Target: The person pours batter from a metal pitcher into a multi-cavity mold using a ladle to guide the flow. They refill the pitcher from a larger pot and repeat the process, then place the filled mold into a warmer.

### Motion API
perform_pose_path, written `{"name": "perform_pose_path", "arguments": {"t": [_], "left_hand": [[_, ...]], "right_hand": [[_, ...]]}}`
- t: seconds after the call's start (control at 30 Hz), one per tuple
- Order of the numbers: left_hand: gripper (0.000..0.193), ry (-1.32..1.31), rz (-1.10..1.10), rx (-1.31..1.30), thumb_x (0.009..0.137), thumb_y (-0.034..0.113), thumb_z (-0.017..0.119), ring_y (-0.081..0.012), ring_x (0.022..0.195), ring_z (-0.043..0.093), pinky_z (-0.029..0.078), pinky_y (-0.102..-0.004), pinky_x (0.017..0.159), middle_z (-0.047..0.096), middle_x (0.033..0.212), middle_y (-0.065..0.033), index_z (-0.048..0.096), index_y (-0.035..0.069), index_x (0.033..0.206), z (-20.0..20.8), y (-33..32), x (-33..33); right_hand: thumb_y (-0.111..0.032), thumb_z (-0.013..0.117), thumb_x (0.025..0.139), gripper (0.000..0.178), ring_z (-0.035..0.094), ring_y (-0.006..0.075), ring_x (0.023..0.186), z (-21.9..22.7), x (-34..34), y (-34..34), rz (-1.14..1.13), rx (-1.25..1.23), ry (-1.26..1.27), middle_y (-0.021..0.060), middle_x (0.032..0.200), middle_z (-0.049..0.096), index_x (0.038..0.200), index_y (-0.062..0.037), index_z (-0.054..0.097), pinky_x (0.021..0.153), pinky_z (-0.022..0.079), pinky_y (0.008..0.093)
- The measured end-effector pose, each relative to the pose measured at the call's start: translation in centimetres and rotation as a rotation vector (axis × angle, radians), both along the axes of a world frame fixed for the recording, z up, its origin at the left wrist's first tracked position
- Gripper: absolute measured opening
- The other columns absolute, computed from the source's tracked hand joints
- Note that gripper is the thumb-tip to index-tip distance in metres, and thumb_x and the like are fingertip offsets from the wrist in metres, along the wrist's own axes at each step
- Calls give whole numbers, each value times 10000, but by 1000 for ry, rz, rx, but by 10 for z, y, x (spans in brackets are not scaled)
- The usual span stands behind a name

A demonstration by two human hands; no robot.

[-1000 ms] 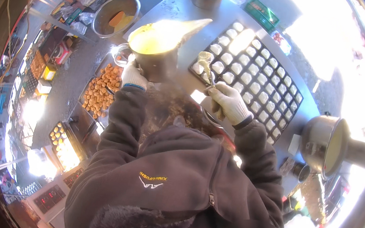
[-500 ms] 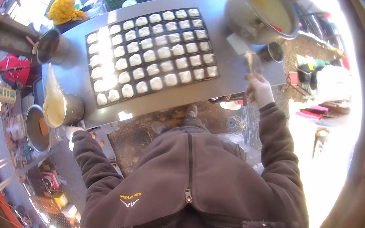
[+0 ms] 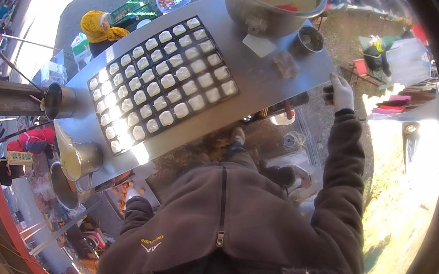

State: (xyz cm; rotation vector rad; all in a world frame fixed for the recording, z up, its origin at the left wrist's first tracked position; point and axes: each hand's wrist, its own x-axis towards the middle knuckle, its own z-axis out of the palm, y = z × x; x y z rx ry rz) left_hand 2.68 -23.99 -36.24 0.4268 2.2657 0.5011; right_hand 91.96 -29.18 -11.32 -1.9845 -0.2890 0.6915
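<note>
My right hand [image 3: 341,93], in a white glove, is beside the right corner of the metal table [image 3: 176,128]. Its fingers are apart and nothing shows in them. Inward from it, a crumpled clear, brownish piece [image 3: 285,65] lies on the tabletop. My left hand [image 3: 133,193], also gloved, is low beyond the table's near left edge, close to some small orange-brown pieces [image 3: 120,193]; its fingers are too small to read. A dark tray [image 3: 208,105] holds rows of white, puffy portions [image 3: 152,89]. At the table's left end stands a metal pitcher [image 3: 92,157] with a pale pointed cone shape [image 3: 65,144] in it.
A big metal pot [image 3: 264,20] of yellowish liquid stands at the far right, near a small metal cup [image 3: 310,40] and a white card [image 3: 258,45]. Another metal pot [image 3: 60,102] is at the left end. Across the table is a person in a yellow head covering [image 3: 97,27].
My right hand has let go of the clear piece and moved right, off the tabletop. My left hand has left the pitcher and gone right and lower. The view has turned.
</note>
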Motion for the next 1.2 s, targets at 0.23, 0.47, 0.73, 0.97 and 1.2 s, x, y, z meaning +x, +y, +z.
{"name": "perform_pose_path", "arguments": {"t": [0.23,0.47,0.73,0.97,1.2], "left_hand": [[576,-11,-1582,-250,1113,540,607,-303,858,716,566,-425,774,777,1033,-159,748,18,1310,-47,24,116],[569,-294,-1911,-238,1108,511,638,-294,1019,729,593,-442,827,785,1216,-129,720,56,1439,-56,-40,210],[348,463,-2684,-133,1103,249,599,-474,1133,777,600,-568,965,802,1184,-278,664,134,1425,-94,-183,217],[472,-229,-1978,-264,1064,490,727,-312,813,697,567,-466,721,739,916,-116,766,28,1153,-60,-402,233],[411,-71,-2828,487,1003,61,626,-506,1172,717,581,-570,1011,751,1284,-275,654,132,1407,-38,-532,279]], "right_hand": [[-454,686,1114,510,673,176,656,-31,-132,-325,-459,-256,58,102,993,745,1471,-90,697,542,571,341],[-594,689,1003,752,664,461,1402,19,-314,-734,-960,-1015,-85,328,1482,695,1498,-28,690,1171,518,504],[-564,748,976,733,649,432,1455,52,-547,-1101,-1461,-1521,139,261,1546,680,1528,-90,658,1172,553,541],[-539,822,927,839,597,416,1499,-14,-703,-1349,-1387,-1697,229,195,1699,534,1629,-180,536,1200,515,616],[-303,927,789,567,794,325,995,-20,-753,-1467,-1430,-789,140,221,1075,844,1197,72,807,920,607,462]]}}
